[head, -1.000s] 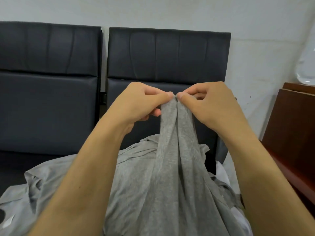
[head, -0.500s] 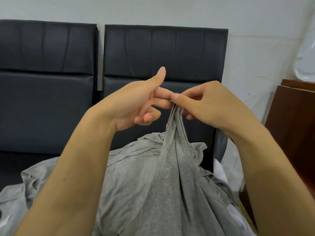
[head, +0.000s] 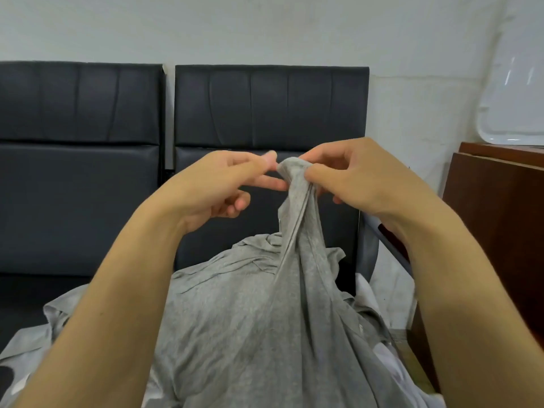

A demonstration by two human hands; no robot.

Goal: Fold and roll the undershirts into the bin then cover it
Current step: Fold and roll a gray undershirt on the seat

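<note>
A grey undershirt [head: 265,319] hangs in front of me, pulled up into a narrow peak at chest height. My right hand [head: 353,178] pinches the bunched top edge of the undershirt between thumb and fingers. My left hand [head: 223,184] is just to the left of that peak, its fingertips touching the fabric's top edge, the grip blurred. More grey undershirts [head: 38,348] lie heaped on the seat below, partly hidden by my forearms. No bin is in view.
Two black padded chairs [head: 265,113] stand against a white wall behind the cloth. A brown wooden cabinet [head: 500,216] is at the right, with a white lid-like plastic piece [head: 518,98] leaning on the wall above it.
My left hand let go of the undershirt's top edge, opened, then came back with fingertips at the fabric. My right hand kept its pinch and bunched the edge higher.
</note>
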